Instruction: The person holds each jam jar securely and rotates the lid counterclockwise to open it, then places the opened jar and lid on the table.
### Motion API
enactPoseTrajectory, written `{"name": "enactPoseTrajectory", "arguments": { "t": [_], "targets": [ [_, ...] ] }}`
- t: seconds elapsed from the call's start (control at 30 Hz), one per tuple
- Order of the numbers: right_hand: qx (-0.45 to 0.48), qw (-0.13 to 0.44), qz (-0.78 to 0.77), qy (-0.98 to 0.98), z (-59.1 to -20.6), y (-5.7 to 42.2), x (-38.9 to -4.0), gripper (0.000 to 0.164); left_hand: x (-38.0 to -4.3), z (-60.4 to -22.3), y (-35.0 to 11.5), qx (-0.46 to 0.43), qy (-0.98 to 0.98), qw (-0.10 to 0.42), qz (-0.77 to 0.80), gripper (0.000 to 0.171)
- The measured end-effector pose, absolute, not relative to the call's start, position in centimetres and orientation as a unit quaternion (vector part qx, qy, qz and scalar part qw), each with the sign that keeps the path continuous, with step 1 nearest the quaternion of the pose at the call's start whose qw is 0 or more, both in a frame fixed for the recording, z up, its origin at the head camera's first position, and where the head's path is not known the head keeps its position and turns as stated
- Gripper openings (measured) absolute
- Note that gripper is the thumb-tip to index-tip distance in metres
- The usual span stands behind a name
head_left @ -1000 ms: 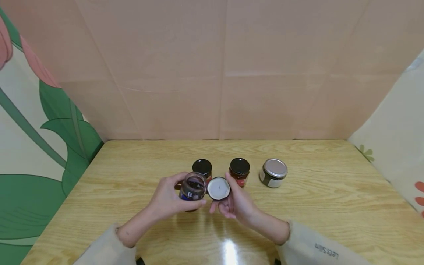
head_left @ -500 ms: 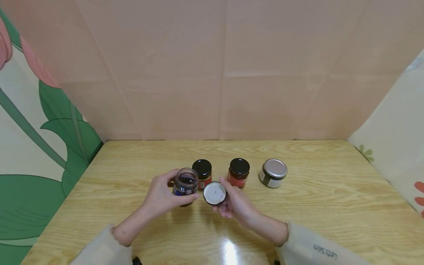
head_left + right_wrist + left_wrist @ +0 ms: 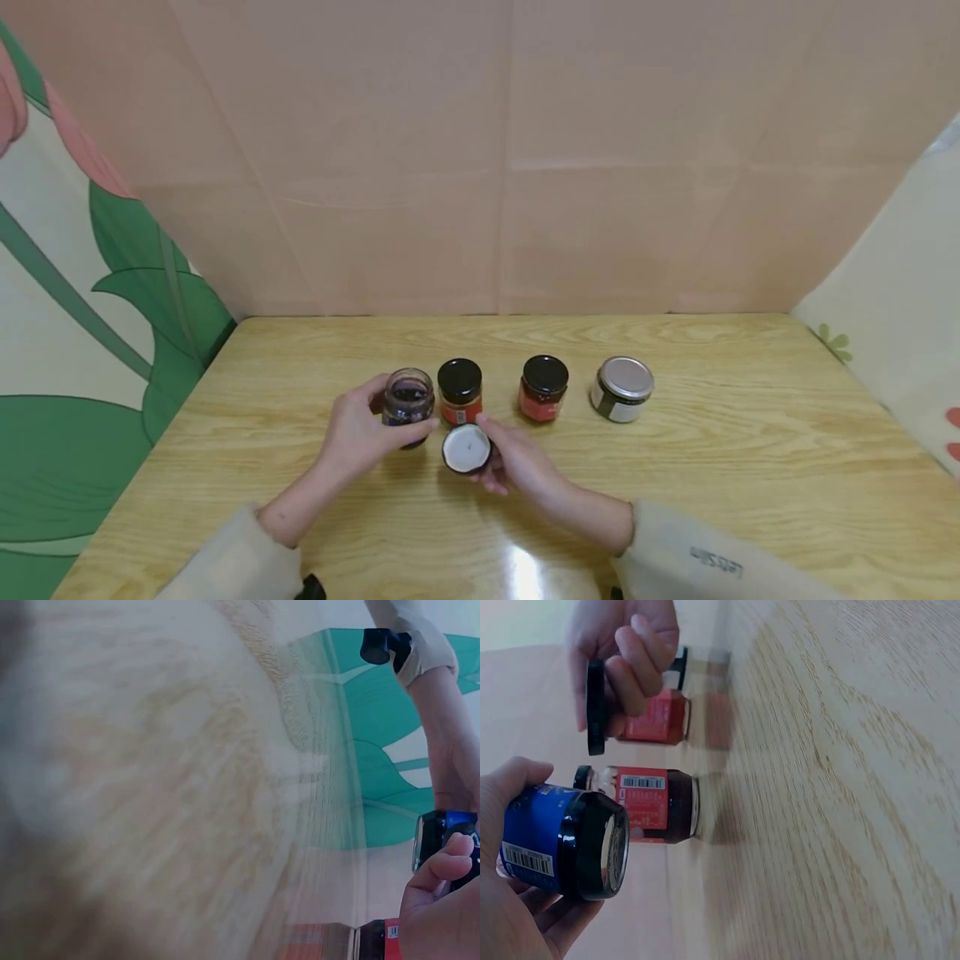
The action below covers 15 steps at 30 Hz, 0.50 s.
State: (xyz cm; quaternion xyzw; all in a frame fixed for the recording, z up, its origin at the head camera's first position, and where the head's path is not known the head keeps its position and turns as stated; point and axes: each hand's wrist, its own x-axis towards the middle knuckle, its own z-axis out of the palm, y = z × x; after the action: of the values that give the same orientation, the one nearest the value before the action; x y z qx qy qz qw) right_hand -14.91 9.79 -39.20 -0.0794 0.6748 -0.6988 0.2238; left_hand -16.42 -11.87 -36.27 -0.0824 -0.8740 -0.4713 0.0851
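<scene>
My left hand (image 3: 358,429) grips an uncapped glass jar (image 3: 408,408) of dark contents around its side. Its blue label and barcode show in the left wrist view, where the jar's base (image 3: 615,853) stands off the tabletop. My right hand (image 3: 525,467) holds a black lid (image 3: 467,448) by its edge, with the pale inner side turned up toward the head camera. The lid is apart from the jar, to its right and slightly nearer me. Just behind the lid stands a black-lidded jar with a red label (image 3: 460,393).
Farther right stand another black-lidded jar with a red label (image 3: 543,390) and a squat jar with a silvery lid (image 3: 622,389). All rest on a wood-grain table (image 3: 337,350), which meets a pinkish backdrop (image 3: 390,208) at its far edge.
My left hand has carried the uncapped jar left and a little away from me. The right hand has moved the lid left and slightly toward me, uncovering the red labels behind.
</scene>
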Motion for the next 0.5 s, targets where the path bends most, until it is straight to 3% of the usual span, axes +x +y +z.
{"name": "enactPoseTrajectory", "arguments": {
  "t": [0.5],
  "targets": [
    [-0.077,0.224,-0.678,0.695,-39.5,8.6,-14.6,0.041,-17.3,-37.1,-11.9,-0.046,-0.895,0.098,-0.433,0.058]
  ]
}}
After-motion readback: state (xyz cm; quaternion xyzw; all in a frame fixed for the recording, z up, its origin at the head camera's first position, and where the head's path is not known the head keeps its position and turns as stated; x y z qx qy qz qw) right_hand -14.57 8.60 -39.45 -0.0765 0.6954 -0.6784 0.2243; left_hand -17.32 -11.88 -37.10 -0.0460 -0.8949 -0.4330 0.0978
